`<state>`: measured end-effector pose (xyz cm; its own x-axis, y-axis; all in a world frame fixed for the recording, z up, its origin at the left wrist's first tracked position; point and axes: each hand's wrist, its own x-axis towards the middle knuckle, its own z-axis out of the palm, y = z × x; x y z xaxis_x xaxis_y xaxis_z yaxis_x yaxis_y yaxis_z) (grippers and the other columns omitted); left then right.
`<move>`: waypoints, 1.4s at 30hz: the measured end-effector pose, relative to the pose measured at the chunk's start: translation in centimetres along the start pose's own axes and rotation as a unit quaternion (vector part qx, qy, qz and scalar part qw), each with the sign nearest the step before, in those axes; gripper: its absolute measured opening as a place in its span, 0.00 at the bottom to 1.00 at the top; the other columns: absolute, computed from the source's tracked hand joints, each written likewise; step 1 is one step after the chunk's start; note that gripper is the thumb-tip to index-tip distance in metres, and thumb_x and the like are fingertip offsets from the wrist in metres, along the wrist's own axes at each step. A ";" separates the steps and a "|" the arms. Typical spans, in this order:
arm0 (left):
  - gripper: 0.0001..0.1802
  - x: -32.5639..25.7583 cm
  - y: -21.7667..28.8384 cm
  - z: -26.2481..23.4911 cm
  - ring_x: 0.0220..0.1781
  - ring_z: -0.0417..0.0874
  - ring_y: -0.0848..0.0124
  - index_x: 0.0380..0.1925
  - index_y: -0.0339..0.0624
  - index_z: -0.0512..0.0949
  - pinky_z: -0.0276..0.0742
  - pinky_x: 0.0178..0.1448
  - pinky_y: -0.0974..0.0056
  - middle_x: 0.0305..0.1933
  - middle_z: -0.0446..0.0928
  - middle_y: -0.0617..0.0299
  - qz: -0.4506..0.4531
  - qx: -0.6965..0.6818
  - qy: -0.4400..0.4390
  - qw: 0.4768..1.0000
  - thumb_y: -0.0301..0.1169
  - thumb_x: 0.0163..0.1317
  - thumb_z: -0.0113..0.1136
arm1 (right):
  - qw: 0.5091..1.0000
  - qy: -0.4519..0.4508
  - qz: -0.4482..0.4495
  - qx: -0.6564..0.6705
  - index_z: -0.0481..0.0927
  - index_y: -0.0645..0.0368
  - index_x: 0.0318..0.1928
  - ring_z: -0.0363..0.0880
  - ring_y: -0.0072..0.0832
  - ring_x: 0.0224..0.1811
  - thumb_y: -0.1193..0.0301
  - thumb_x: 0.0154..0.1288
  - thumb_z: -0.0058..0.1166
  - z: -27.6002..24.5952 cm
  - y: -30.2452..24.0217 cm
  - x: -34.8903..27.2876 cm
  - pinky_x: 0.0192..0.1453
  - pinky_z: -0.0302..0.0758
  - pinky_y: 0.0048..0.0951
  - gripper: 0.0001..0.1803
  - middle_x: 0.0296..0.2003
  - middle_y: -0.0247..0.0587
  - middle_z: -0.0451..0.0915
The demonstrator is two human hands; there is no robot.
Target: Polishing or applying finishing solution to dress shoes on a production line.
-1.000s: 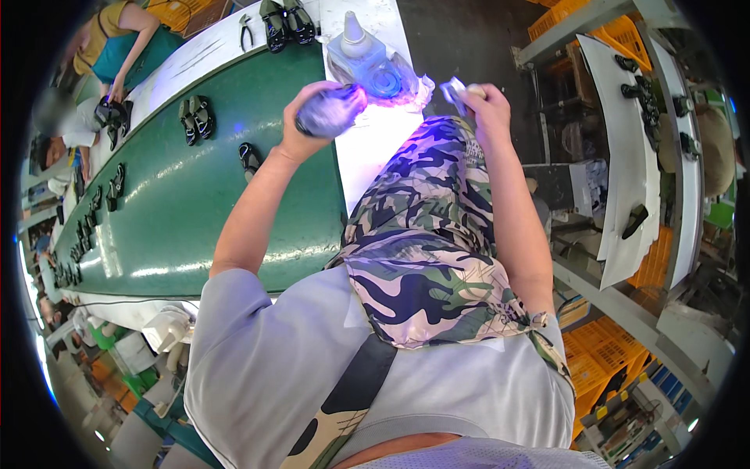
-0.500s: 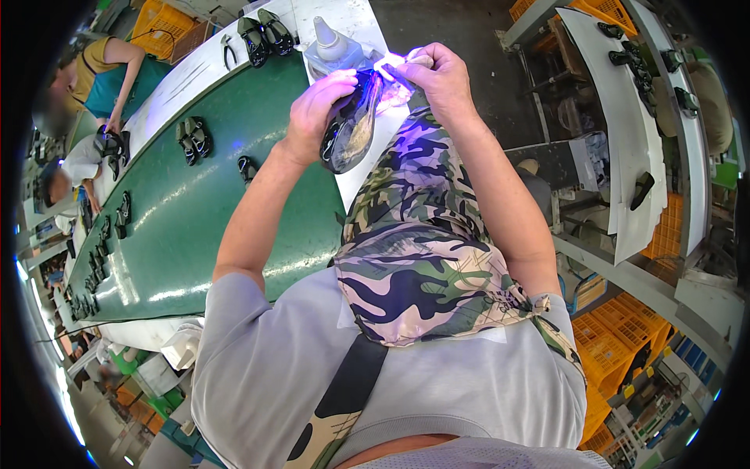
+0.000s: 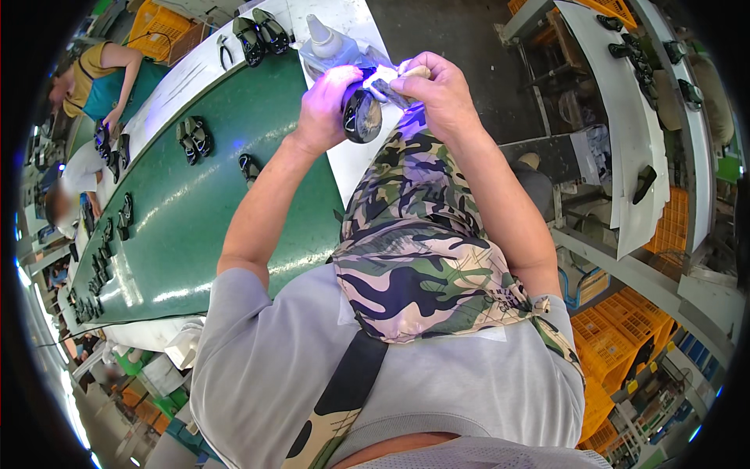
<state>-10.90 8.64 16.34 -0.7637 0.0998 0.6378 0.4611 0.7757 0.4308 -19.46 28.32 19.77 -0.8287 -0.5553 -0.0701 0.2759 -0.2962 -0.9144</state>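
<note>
My left hand (image 3: 322,108) is closed around a glossy black shoe (image 3: 353,123), whose rounded end points toward me. A worn tan-grey patch shows on the shoe's sole. Close by on the right, my right hand (image 3: 444,95) pinches a small grey and tan piece (image 3: 416,73) between thumb and fingers; its kind is unclear. Bright violet-white light falls between the two hands and washes out detail there. Just beyond my left hand stands a translucent squeeze bottle (image 3: 324,41) with a pointed nozzle, at the white table edge (image 3: 353,22).
A green conveyor belt (image 3: 258,109) on the left carries pairs of black shoes (image 3: 195,137). Pliers (image 3: 225,51) and another shoe pair (image 3: 262,35) lie at its far end. Across the belt a co-worker (image 3: 101,78) handles shoes. White racks (image 3: 625,141) and orange crates (image 3: 617,336) stand right.
My left hand has moved slightly right and tipped the shoe, so less of its sole shows. The right hand has come a little lower, and the grey and tan piece shows more plainly.
</note>
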 end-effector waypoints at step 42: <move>0.23 -1.8 -1.0 0.6 0.42 0.83 0.73 0.51 0.39 0.75 0.80 0.53 0.64 0.42 0.81 0.64 -0.528 -0.604 -0.194 0.564 0.33 0.56 0.69 | 0.961 -0.024 -0.095 -0.257 0.75 0.61 0.27 0.70 0.16 0.26 0.74 0.49 0.64 -2.5 2.7 -0.8 0.31 0.69 0.24 0.09 0.23 0.29 0.75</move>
<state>-10.27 8.08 14.35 -0.8345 0.2900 -0.4685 -0.5510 -0.4383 0.7102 -19.29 29.87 16.40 -0.8138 -0.5676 0.1249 -0.1658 0.0207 -0.9859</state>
